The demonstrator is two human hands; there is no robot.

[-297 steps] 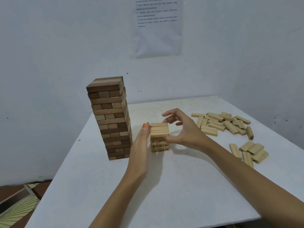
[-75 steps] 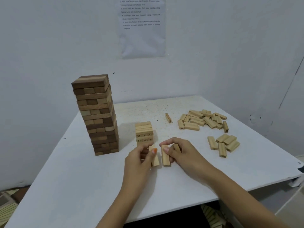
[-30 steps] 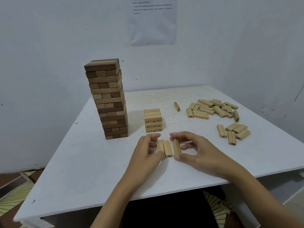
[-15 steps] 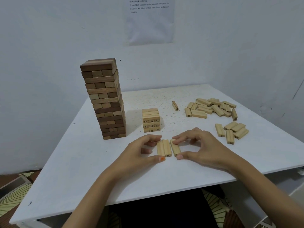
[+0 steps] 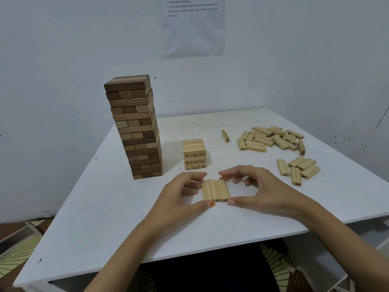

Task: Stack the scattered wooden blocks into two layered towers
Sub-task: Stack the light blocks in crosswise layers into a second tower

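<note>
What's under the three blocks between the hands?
The three blocks lie flat on the white table, pinched by the left hand and right hand. The spot beneath them is covered.

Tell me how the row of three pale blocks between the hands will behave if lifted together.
The row of three blocks is loose pieces lying side by side, so it would probably split unless squeezed across. Each piece looks rigid, likely light: small bare wood. Flat faces suggest it would slide, not roll, when pushed.
</note>
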